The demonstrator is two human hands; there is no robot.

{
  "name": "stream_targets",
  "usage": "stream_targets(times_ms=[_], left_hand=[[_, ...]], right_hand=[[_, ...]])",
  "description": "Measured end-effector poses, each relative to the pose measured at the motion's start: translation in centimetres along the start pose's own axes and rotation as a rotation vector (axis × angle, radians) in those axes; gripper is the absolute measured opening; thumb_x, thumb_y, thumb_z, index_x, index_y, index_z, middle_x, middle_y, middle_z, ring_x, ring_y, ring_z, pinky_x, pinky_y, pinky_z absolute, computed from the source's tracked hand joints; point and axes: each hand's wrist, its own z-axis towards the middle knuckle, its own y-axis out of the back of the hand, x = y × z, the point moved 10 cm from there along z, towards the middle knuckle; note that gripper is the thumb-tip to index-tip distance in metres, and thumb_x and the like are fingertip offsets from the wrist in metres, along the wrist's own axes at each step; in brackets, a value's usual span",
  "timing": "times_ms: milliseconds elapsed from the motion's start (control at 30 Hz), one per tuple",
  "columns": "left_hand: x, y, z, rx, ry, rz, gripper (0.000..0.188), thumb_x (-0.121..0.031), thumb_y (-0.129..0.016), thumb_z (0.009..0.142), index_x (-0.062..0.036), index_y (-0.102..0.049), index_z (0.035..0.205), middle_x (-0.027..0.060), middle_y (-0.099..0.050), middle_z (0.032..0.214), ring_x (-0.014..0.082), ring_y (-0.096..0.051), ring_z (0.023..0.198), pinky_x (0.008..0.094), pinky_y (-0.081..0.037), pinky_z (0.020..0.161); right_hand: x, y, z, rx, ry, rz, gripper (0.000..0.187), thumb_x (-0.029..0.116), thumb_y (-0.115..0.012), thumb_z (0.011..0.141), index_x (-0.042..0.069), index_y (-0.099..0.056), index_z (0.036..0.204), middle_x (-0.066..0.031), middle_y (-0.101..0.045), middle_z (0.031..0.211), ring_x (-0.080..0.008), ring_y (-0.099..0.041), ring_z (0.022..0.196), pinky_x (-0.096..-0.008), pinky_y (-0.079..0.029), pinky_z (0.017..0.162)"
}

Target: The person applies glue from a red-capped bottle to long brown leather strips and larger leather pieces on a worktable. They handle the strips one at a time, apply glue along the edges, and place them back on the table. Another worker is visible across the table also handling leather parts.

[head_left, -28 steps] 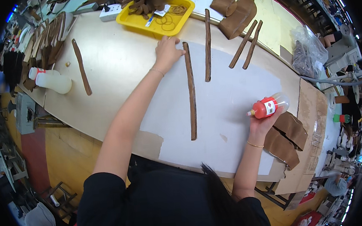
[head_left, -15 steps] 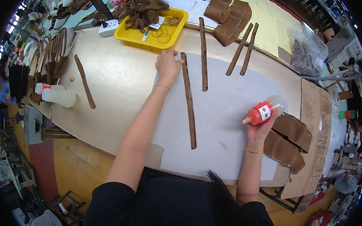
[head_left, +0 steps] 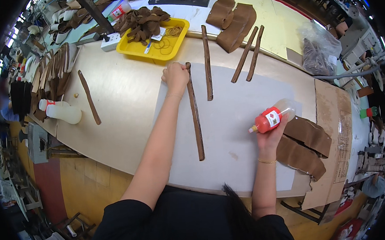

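Note:
My left hand (head_left: pixel 175 78) is closed at the far end of a long brown leather strip (head_left: pixel 195 119), its fingers curled and pinching the tip. The strip lies lengthwise on a grey sheet (head_left: pixel 229 139), with darker edges along its sides. In my right hand (head_left: pixel 269 138) is a clear squeeze bottle (head_left: pixel 272 117) with a red band and a narrow nozzle, held tilted above the sheet with the nozzle towards the left. A second strip (head_left: pixel 207 65) lies just right of the first, and two more strips (head_left: pixel 244 56) (head_left: pixel 256 55) lie farther right.
A yellow tray (head_left: pixel 154 55) holds brown pieces and rubber bands. Wide brown leather pieces (head_left: pixel 304 148) lie beside my right hand, near cardboard (head_left: pixel 333 154). One strip (head_left: pixel 89 98) and a whitish bottle (head_left: pixel 65 113) are at left. A plastic bag (head_left: pixel 320 57) stands far right.
My left hand's fingers have closed onto the strip's far end. The whole view has shifted slightly; my right hand still holds the squeeze bottle over the sheet.

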Motion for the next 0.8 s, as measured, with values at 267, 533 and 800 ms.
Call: stream_targets(times_ms=[267, 533, 800], left_hand=[[-3.6, -1.9, 4.1, 0.145, -0.077, -0.653, 0.011, -0.006, -0.068, 0.08, 0.0016, -0.068, 0.089, 0.0078, -0.066, 0.072, 0.013, -0.06, 0.057, 0.0247, -0.046, 0.053], [-9.7, -1.4, 9.5, -0.117, -0.195, -0.318, 0.009, -0.012, -0.066, 0.078, -0.0061, -0.072, 0.082, 0.015, -0.069, 0.079, 0.0302, -0.067, 0.077, 0.0393, -0.051, 0.072], [-7.4, -7.0, 17.9, 0.082, 0.018, -0.397, 0.018, -0.016, -0.056, 0.081, -0.0057, -0.071, 0.078, 0.0081, -0.068, 0.06, 0.0174, -0.065, 0.053, 0.0315, -0.051, 0.06]], right_hand=[[0.3, -0.1, -0.1, 0.014, 0.003, 0.025, 0.057, 0.058, -0.052, 0.091, 0.005, -0.053, 0.11, -0.0063, -0.06, 0.097, -0.0183, -0.059, 0.088, -0.0345, -0.051, 0.078], [0.2, 0.1, -0.2, 0.025, -0.017, 0.061, 0.058, 0.058, -0.052, 0.09, 0.004, -0.054, 0.111, -0.0071, -0.061, 0.098, -0.0193, -0.06, 0.088, -0.0362, -0.052, 0.078], [0.2, 0.0, -0.4, 0.0, -0.034, 0.045, 0.058, 0.059, -0.049, 0.091, 0.005, -0.054, 0.11, -0.0064, -0.062, 0.096, -0.0199, -0.06, 0.084, -0.0354, -0.052, 0.075]])
